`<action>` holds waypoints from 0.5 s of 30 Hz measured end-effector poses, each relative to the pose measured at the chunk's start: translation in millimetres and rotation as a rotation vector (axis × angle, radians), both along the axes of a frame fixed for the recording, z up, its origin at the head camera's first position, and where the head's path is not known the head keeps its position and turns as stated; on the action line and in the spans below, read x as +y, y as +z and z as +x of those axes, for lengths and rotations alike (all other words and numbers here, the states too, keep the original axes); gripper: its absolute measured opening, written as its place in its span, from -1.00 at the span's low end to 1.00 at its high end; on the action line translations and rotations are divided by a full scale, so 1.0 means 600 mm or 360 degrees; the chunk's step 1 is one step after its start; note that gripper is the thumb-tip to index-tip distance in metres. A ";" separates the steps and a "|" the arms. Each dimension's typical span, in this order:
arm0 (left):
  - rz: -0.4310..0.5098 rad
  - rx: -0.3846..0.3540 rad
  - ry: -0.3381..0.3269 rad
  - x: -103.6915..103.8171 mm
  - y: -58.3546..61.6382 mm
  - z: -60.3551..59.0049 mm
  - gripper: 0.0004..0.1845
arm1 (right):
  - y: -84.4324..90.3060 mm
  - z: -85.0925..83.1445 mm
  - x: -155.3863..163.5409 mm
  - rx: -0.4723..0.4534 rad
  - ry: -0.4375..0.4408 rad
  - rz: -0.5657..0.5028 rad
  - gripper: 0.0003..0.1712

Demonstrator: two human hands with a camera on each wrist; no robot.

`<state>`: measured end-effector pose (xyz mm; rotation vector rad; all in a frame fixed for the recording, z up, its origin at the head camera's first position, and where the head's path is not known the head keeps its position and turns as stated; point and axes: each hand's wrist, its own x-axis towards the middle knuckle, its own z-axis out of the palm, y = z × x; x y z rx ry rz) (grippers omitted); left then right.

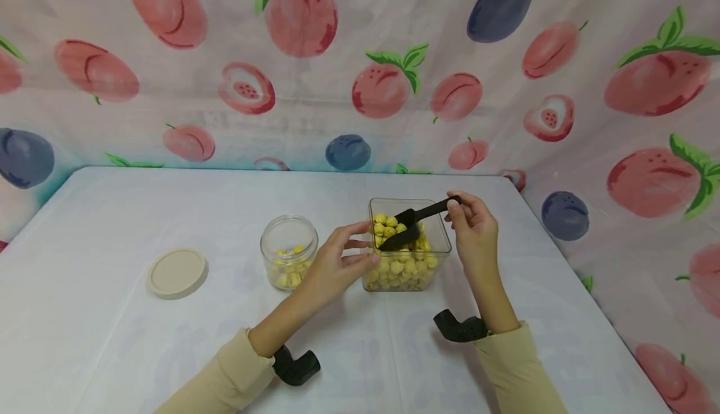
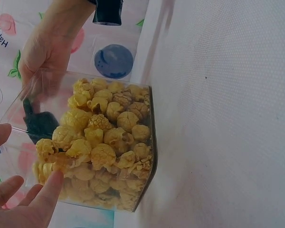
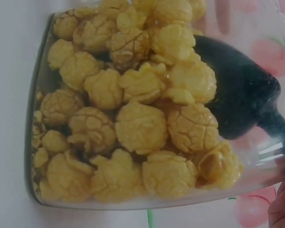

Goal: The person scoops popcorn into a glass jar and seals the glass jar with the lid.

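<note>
Popcorn [image 1: 400, 271] lies heaped in a clear tub [image 1: 413, 254] on the white table [image 1: 129, 214], right of the jar [image 1: 271, 262]. The right hand [image 1: 477, 232] pinches the handle of a black scoop [image 1: 413, 220], which slants down into the tub. The left hand [image 1: 337, 259] has its fingers spread and fairly straight, touching the tub's left side. Only the head view shows the jar, with a little popcorn low inside, and the lid [image 1: 177, 272], lying flat farther left. From the left wrist, the printed cloth [image 2: 4, 61] bears the word "Happy", which the head view does not show. The right wrist, looking through the tub's wall, reveals small crumbs [image 3: 38, 135] at the bottom.
</note>
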<state>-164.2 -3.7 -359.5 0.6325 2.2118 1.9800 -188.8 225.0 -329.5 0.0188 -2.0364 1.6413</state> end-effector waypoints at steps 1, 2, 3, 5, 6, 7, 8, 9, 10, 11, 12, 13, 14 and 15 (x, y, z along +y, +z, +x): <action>-0.0001 0.0000 0.0001 0.000 0.000 0.000 -0.38 | -0.001 0.000 -0.001 0.0009 -0.0001 0.0001 -0.71; -0.0002 -0.0002 0.0002 -0.001 0.000 0.000 -0.38 | -0.001 0.000 -0.001 0.0016 -0.0002 0.0002 -0.71; -0.0004 -0.0004 0.0003 -0.001 0.000 0.000 -0.38 | -0.002 0.000 -0.001 0.0024 -0.0006 0.0003 -0.71; -0.0006 -0.0007 0.0004 -0.001 0.001 0.001 -0.38 | -0.002 0.000 -0.003 0.0044 -0.0045 0.0036 -0.70; -0.0006 -0.0006 0.0001 -0.001 0.001 0.001 -0.38 | -0.002 0.001 -0.003 0.0056 -0.0072 0.0052 -0.70; -0.0007 -0.0008 -0.0003 -0.001 0.001 0.001 -0.38 | -0.002 0.001 -0.003 0.0071 -0.0096 0.0064 -0.70; -0.0006 -0.0009 -0.0006 -0.001 0.001 0.001 -0.38 | -0.003 0.001 -0.004 0.0084 -0.0116 0.0074 -0.70; -0.0004 -0.0008 -0.0010 -0.001 0.001 0.000 -0.38 | -0.003 0.002 -0.004 0.0094 -0.0127 0.0073 -0.70; -0.0002 -0.0009 -0.0012 -0.001 0.001 0.000 -0.39 | -0.003 0.002 -0.005 0.0097 -0.0122 0.0071 -0.70; -0.0001 -0.0010 -0.0015 -0.001 0.001 0.000 -0.39 | -0.004 0.002 -0.005 0.0095 -0.0102 0.0067 -0.70; -0.0002 -0.0010 -0.0017 -0.001 0.001 0.000 -0.39 | -0.005 0.002 -0.006 0.0090 -0.0069 0.0058 -0.70; -0.0004 -0.0010 -0.0016 -0.001 0.001 0.000 -0.38 | -0.006 0.002 -0.006 0.0084 -0.0035 0.0053 -0.70; -0.0006 -0.0010 -0.0015 0.000 0.001 0.000 -0.38 | -0.007 0.002 -0.006 0.0080 -0.0002 0.0048 -0.70; -0.0007 -0.0010 -0.0016 0.000 0.001 0.000 -0.38 | -0.008 0.002 -0.007 0.0077 0.0030 0.0041 -0.70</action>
